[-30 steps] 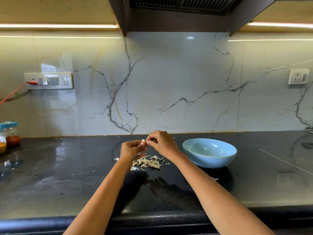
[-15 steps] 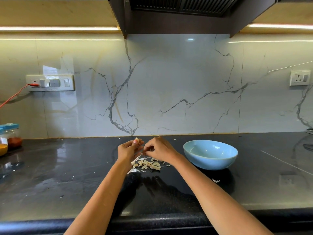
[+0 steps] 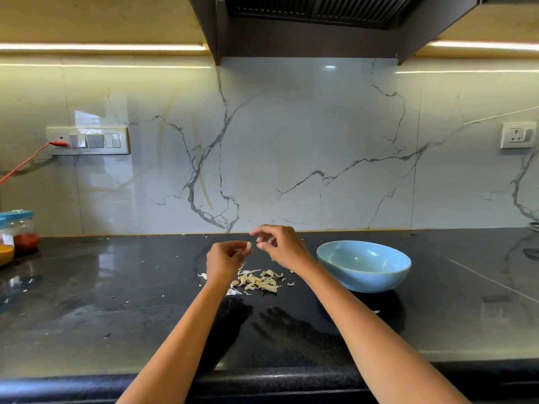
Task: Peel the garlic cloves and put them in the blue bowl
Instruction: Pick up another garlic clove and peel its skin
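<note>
My left hand (image 3: 224,258) pinches a small pale garlic clove (image 3: 249,245) between its fingertips, held above the black counter. My right hand (image 3: 280,243) hovers just right of the clove, fingers loosely curled and a little apart from it; nothing shows in its grasp. Below both hands lies a heap of garlic skins (image 3: 258,281) on the counter. The blue bowl (image 3: 364,266) stands to the right of my right hand; its visible inside looks bare.
The black counter (image 3: 116,301) carries scattered skin flecks. Spice jars with blue lids (image 3: 20,234) stand at the far left by the wall. A switch panel with a red cable (image 3: 87,140) is on the marble backsplash; a hood hangs overhead.
My right hand has pulled away from the clove, up and to the right, and its fingers have loosened. My left hand still holds the clove.
</note>
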